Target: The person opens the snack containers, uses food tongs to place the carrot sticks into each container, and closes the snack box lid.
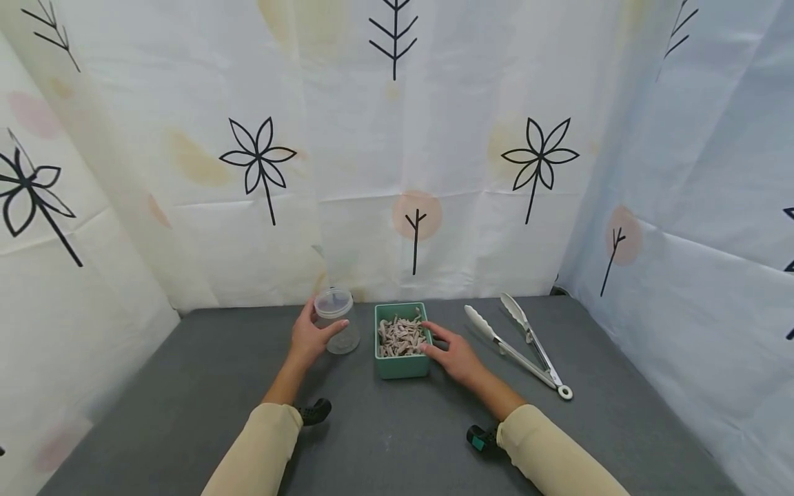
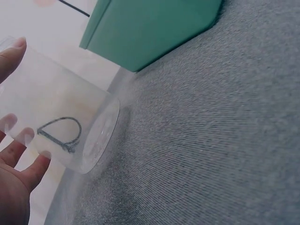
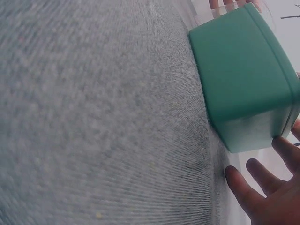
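Observation:
A clear plastic jar (image 1: 338, 329) with a translucent lid stands on the table's left part. My left hand (image 1: 312, 337) grips it, thumb on the near side and fingers around the far side; in the left wrist view a dark D-shaped mark shows on the jar (image 2: 70, 108). Right of it sits a green rectangular box (image 1: 402, 369) full of small, greyish, shrivelled dried pieces (image 1: 400, 337). My right hand (image 1: 457, 355) rests at the box's right side, fingers spread, with fingertips at the rim. In the right wrist view, one fingertip meets the green wall (image 3: 248, 70).
Silver tongs (image 1: 527, 351) with pale tips lie spread apart to the right of the box, their ring end toward me. The dark grey table (image 1: 384, 441) is bounded by white patterned cloth (image 1: 347, 241) at the back and both sides.

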